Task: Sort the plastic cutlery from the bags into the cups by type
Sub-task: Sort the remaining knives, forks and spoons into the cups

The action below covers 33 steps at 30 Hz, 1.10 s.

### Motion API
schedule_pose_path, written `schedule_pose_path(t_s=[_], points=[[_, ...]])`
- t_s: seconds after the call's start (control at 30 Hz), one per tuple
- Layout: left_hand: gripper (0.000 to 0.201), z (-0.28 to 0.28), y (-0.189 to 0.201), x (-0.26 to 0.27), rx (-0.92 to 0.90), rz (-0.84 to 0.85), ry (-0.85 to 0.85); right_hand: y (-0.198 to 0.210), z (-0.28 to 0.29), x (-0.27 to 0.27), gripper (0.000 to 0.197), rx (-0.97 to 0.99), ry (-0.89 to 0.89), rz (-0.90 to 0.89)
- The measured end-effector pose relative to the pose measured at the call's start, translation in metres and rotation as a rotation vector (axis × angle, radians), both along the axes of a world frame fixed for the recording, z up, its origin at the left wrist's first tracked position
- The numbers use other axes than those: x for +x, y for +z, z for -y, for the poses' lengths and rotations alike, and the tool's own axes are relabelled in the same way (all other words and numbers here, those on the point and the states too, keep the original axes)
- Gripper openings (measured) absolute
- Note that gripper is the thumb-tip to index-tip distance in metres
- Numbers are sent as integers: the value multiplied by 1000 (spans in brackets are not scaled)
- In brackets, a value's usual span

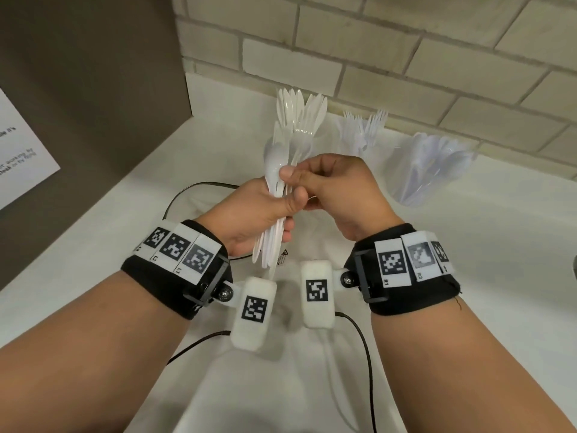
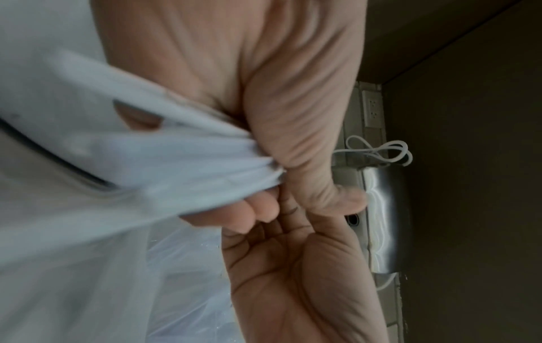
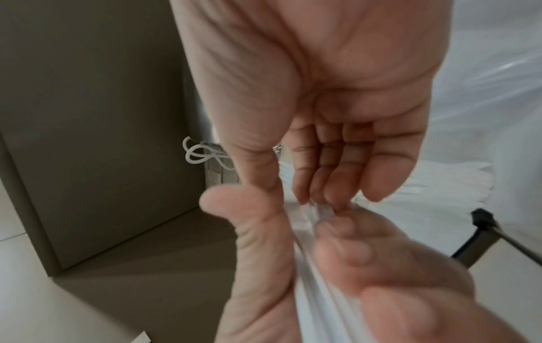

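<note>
A pale brick wall (image 1: 406,57) runs along the far edge of a white countertop (image 1: 499,260). A grey-brown panel (image 1: 87,89) stands at the left — a white printed sheet (image 1: 22,151) is fixed to its near part. Black cables (image 1: 193,189) lie on the counter. The wrist views show a wall outlet (image 2: 371,109), a looped white cord (image 2: 390,150) and a shiny metal fixture (image 2: 381,208) — type unclear.

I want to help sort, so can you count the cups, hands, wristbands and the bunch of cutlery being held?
Cups: 3
Hands: 2 (left hand, right hand)
Wristbands: 2
Cutlery bundle, held: 1
Total: 8
</note>
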<state>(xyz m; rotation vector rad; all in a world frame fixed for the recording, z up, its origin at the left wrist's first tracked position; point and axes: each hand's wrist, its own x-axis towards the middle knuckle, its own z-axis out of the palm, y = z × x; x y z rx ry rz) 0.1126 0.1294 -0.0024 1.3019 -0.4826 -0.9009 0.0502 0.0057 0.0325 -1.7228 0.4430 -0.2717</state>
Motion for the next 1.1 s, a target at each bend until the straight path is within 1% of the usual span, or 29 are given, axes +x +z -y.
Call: schedule_pose_path(t_s=[0.07, 0.1, 0.13, 0.2, 0.27, 0.33, 0.4, 0.53, 0.6, 0.7, 0.87, 0.97, 1.1], points=[[59, 0, -2, 0, -68, -36, 10, 1, -1, -1, 12, 46, 4, -5], [60, 1, -2, -1, -68, -41, 31, 0, -2, -1, 8, 65, -4, 0], [58, 3, -1, -2, -51, -39, 60, 0, -3, 0, 7, 81, -18, 8], [45, 6, 1, -3, -23, -52, 133, 0, -4, 1, 10, 132, -70, 29], [34, 7, 1, -3, -17, -106, 191, 3, -4, 1, 16, 234, -158, 70], [26, 6, -1, -2, -13, -144, 211, 6, -4, 1, 16, 258, -228, 109], [23, 5, -3, -1, -11, -159, 192, 6, -3, 0, 15, 188, -236, 106], [21, 4, -4, -2, -12, -151, 146, 3, -5, 1, 14, 11, -143, 46], [18, 4, -3, -3, -13, -130, 127, 2, -6, 1, 18, -48, -124, 27], [14, 4, -3, -3, -32, -122, 101, -1, -6, 3, 21, -100, -130, 11], [15, 2, -8, -3, -87, -157, 35, -3, -7, 7, 19, -274, -178, 37], [18, 4, -8, -5, -88, -177, 32, -2, -7, 7, 15, -251, -182, 60], [20, 4, -5, -6, -66, -215, 76, -3, -3, 6, 12, -218, -192, 81]])
